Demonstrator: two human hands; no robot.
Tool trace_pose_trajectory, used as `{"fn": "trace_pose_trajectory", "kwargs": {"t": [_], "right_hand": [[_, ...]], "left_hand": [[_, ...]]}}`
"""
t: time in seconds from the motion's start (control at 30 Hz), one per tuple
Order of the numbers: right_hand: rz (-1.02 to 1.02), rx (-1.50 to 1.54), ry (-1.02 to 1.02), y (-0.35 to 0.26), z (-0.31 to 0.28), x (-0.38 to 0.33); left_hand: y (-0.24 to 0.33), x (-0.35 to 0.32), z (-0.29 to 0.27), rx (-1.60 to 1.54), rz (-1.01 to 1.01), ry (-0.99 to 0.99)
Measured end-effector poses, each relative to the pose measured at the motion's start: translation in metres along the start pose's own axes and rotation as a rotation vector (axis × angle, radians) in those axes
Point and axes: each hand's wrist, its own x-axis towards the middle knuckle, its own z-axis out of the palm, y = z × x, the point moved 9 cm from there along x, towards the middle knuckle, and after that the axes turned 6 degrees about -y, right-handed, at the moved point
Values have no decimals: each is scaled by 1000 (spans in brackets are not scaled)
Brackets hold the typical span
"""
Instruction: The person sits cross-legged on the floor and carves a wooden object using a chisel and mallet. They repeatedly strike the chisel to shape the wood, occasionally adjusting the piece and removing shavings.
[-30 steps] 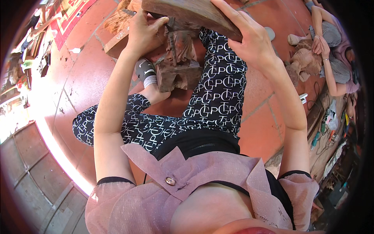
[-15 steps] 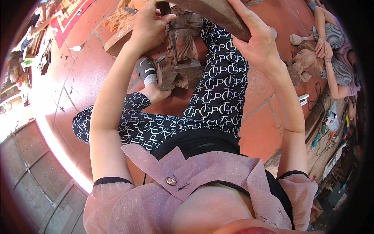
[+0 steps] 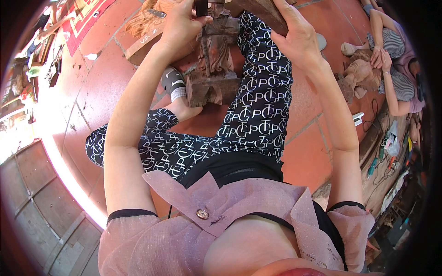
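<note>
A carved wooden figure (image 3: 217,53) stands on its rough block base between my legs, its top cut off by the frame's upper edge. Beside its upper part, my left hand (image 3: 182,30) is closed round a short dark handle (image 3: 201,8); whatever the handle belongs to is out of sight. My right hand (image 3: 298,40) grips a thick brown piece of wood (image 3: 269,17), held up to the right of the figure and above my leg. Most of that piece runs out of the frame, so its full shape cannot be told.
Left of the figure lie a wooden board (image 3: 143,47) and a lighter carving (image 3: 146,20). At the right, another person's hands (image 3: 380,59) rest on a carved wooden piece (image 3: 361,76). Tools and cables lie along a log (image 3: 363,156). A red patterned mat (image 3: 85,20) is at far left.
The brown wooden piece has shifted up and away, uncovering more of the carved figure's top. My right hand moved slightly left with it. My left hand shifted slightly right, still round the dark handle.
</note>
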Motion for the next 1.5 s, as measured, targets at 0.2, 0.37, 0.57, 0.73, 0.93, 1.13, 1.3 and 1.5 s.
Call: {"fn": "trace_pose_trajectory", "kwargs": {"t": [0.2, 0.37, 0.57, 0.73, 0.93, 1.13, 1.3, 1.5], "right_hand": [[163, -233, -257, 7, 8, 7], [200, -111, -221, 9, 5, 0], [129, -44, -123, 9, 2, -2], [203, -201, -274, 10, 7, -6], [199, -220, -289, 14, 14, -13], [208, 302, -131, 30, 21, -43], [441, 598, -209, 64, 50, -80], [574, 729, -223, 68, 64, -103]], "left_hand": [[-25, 13, 7, 10, -95, -84], [-11, 17, 6, -62, 50, -34], [-23, 16, 14, -221, -74, -91], [-3, 10, 4, -79, -42, -71], [0, 4, 6, -31, -51, -103], [-26, -4, -12, -658, -156, 3], [-40, 4, -35, -323, 26, 94], [-43, -2, -16, -201, -100, -22]]}}
